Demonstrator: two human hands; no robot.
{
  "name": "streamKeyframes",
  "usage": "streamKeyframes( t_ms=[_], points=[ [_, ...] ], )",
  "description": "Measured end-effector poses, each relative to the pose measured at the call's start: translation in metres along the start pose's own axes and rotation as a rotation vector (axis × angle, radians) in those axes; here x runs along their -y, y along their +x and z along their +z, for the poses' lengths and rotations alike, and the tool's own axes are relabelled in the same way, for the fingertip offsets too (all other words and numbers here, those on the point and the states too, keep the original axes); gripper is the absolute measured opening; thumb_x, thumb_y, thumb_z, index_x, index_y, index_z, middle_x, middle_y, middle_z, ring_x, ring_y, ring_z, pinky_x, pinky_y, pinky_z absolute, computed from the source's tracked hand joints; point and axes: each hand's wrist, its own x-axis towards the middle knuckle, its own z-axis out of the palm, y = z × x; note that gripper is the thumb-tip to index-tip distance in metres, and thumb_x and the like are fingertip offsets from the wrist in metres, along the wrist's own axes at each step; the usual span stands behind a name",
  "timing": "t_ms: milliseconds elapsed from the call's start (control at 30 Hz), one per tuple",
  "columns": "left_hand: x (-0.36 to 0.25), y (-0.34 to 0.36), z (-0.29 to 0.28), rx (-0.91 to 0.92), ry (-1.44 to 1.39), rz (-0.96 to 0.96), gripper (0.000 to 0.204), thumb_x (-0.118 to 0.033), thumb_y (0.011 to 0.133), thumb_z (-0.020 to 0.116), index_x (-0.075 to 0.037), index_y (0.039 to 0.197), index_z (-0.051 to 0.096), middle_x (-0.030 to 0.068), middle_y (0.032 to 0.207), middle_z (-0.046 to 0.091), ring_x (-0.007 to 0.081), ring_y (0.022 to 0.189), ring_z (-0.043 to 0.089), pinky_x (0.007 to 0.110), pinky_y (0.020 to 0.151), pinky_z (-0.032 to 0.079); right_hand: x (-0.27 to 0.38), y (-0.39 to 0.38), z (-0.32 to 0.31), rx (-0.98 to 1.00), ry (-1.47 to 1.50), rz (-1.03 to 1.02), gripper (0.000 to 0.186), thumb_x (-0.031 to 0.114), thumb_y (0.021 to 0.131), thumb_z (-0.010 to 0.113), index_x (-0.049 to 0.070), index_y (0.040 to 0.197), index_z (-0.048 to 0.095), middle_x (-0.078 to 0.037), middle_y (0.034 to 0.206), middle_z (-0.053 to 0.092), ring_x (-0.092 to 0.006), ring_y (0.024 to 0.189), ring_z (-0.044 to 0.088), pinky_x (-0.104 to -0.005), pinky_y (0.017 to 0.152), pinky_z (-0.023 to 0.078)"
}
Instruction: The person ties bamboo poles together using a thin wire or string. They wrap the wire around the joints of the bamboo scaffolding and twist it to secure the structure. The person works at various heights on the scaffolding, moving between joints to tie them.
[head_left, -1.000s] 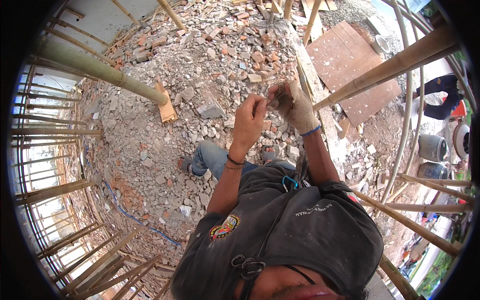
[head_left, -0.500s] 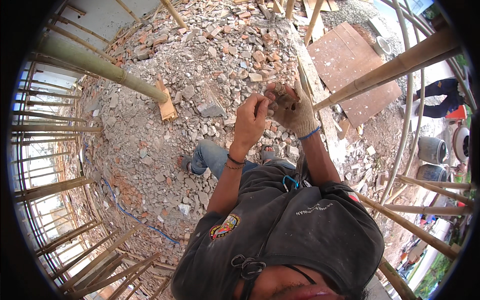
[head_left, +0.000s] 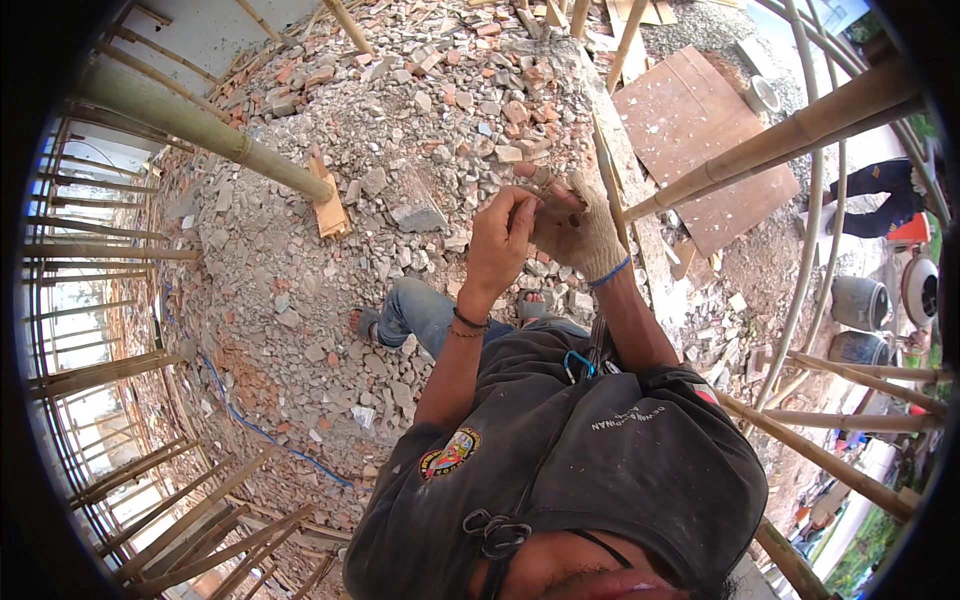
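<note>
My left hand (head_left: pixel 498 238), bare with a dark bracelet at the wrist, is closed in a pinch against the edge of the glove on my other hand. My right hand (head_left: pixel 572 232) is palm up in a worn, dirty knit work glove (head_left: pixel 590 245) with a blue cuff edge. A bare fingertip shows beyond the glove, and dark holes are visible near its fingers. The right fingers are spread and partly bent, holding nothing. Exactly which bit of the glove the left fingertips pinch is hidden.
Broken brick and concrete rubble (head_left: pixel 330 270) surrounds my sandalled feet. Bamboo poles (head_left: pixel 215 140) slant in from both sides. A brown board (head_left: pixel 705 150) lies at the right, near a short wooden block (head_left: pixel 331 212) on the left. Grey drums (head_left: pixel 861 302) and another person's legs (head_left: pixel 870 195) are far right.
Both hands stay together in front of me. The gloved right hand has shifted slightly left, and its fingers reach out a little more, showing a bare fingertip above the left hand.
</note>
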Motion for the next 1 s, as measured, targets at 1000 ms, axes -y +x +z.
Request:
streamKeyframes(
  t_ms=[1000],
  points=[
    [0.002,-0.008,0.003,-0.062,-0.029,0.001,0.013,-0.010,0.100,0.055,0.001,0.096,0.061,0.0046,0.073,0.059,0.0097,0.062,0.052,0.027,0.057,0.043,0.001,-0.002,0.003,0.034,-0.078,-0.023,0.059,0.036,0.092,0.069,0.002,0.137,0.051,-0.011,0.125,0.060,-0.0228,0.119,0.054,-0.0486,0.102,0.044]
  ],
)
